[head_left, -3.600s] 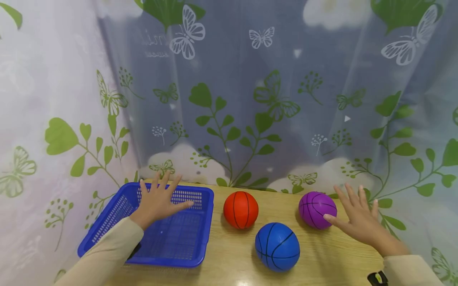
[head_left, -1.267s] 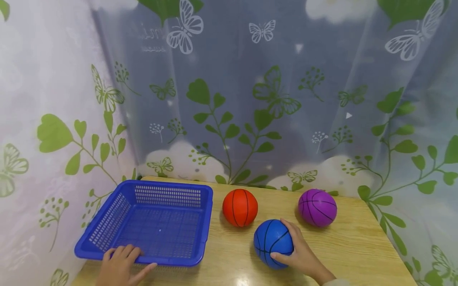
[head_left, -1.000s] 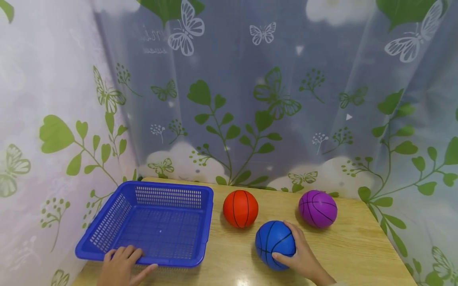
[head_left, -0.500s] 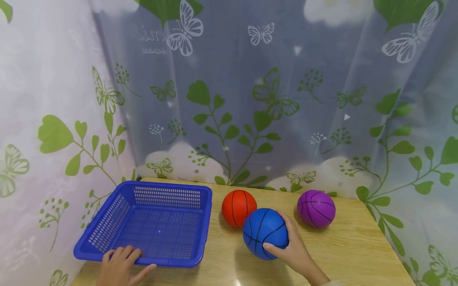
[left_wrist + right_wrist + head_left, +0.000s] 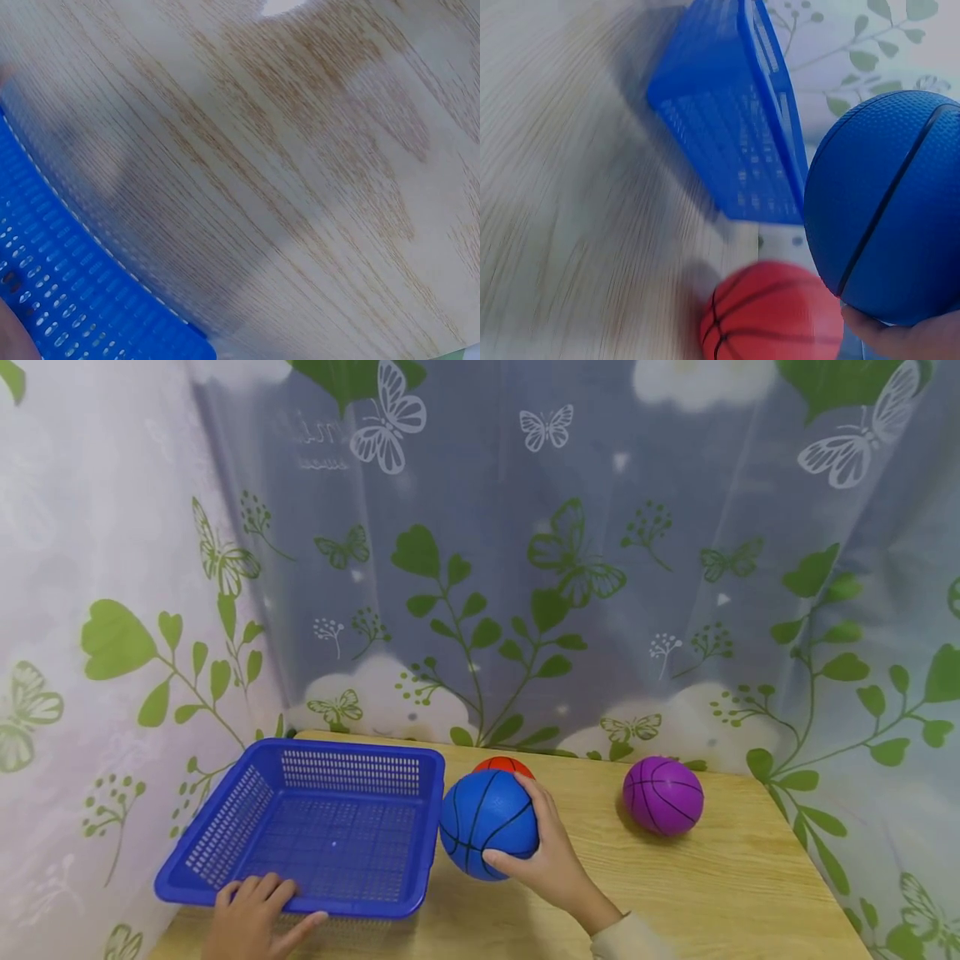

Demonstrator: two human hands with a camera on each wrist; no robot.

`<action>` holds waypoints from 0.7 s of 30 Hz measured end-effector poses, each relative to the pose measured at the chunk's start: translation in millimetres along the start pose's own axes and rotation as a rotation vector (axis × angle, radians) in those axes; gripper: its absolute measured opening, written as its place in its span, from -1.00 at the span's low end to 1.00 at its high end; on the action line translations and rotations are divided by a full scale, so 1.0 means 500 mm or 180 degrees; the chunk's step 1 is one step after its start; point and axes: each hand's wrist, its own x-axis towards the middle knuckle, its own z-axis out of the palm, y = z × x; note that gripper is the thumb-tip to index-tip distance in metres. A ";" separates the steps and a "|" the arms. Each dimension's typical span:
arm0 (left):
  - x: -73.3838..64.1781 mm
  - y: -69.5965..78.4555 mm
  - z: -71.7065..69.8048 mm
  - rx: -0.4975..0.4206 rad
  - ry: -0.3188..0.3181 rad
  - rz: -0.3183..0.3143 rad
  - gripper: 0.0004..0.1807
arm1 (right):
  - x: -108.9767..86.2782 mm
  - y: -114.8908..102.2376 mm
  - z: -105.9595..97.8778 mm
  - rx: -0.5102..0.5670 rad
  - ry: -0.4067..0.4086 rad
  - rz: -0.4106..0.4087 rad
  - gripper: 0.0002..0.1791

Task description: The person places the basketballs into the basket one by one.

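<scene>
Behind the wooden table [image 5: 720,877] there hangs a curtain [image 5: 480,685] with printed green leaves [image 5: 486,633] and white butterflies [image 5: 547,428]

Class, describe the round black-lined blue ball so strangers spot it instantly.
On the light wooden table sits a rectangular blue plastic basket. At its right side, a right hand grips the round blue ball. Unlike the round red ball and round purple ball, it alone is held.

In head view, red ball [image 5: 507,764] mostly out of sight behind blue ball [image 5: 486,827]
</scene>
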 end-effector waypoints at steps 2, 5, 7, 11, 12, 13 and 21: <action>0.001 0.000 0.001 -0.0025 0.0001 0.0018 -0.57 | 0.010 -0.009 0.016 0.0031 -0.0037 0.0001 0.06; 0.003 -0.001 0.004 -0.0038 0.0005 0.0034 -0.56 | 0.024 -0.020 0.041 0.0072 -0.0110 0.0008 0.06; 0.003 -0.001 0.005 -0.0033 0.0009 0.0040 -0.56 | 0.034 -0.026 0.058 0.0077 -0.0143 0.0006 0.06; 0.003 -0.001 0.004 -0.0017 -0.0004 0.0016 -0.54 | 0.054 -0.038 0.095 0.0133 -0.0145 0.0020 0.04; 0.003 0.000 0.003 -0.0015 -0.0016 0.0009 -0.53 | 0.058 -0.039 0.104 0.0154 -0.0121 0.0024 0.03; 0.004 0.001 0.002 -0.0010 -0.0031 0.0001 -0.53 | 0.063 -0.040 0.113 0.0170 -0.0093 0.0034 0.03; 0.009 0.008 -0.006 0.0048 -0.0128 -0.0046 -0.53 | 0.090 -0.046 0.180 0.0231 -0.0089 0.0195 0.07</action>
